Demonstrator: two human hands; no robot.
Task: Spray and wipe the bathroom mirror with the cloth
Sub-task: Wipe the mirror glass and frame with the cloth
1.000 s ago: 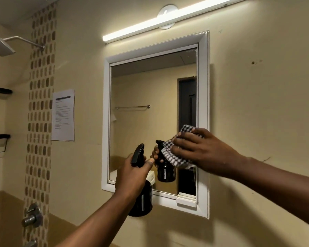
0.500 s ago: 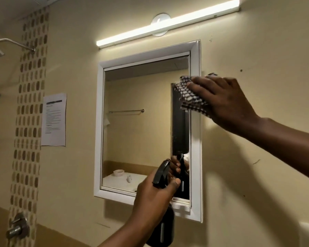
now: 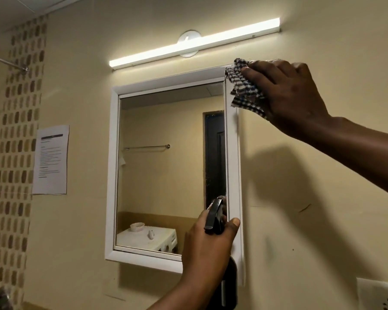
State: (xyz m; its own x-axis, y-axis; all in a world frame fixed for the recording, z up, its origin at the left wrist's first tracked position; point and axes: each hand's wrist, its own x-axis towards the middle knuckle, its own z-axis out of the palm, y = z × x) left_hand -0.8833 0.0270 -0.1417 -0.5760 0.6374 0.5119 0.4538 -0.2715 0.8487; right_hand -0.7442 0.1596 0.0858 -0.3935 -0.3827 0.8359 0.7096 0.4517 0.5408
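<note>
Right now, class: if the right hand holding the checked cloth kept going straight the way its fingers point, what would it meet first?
The right hand points left along the mirror's white frame, pressing the checked cloth at the top right corner. It would probably slide along the top rail first; the tube light looks higher, though depth is unclear.

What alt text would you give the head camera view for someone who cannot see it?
A person's right hand presses a checked cloth against the top right corner of a white-framed bathroom mirror, while the left hand holds a black spray bottle near the lower right corner. A lit tube light hangs above.
</note>
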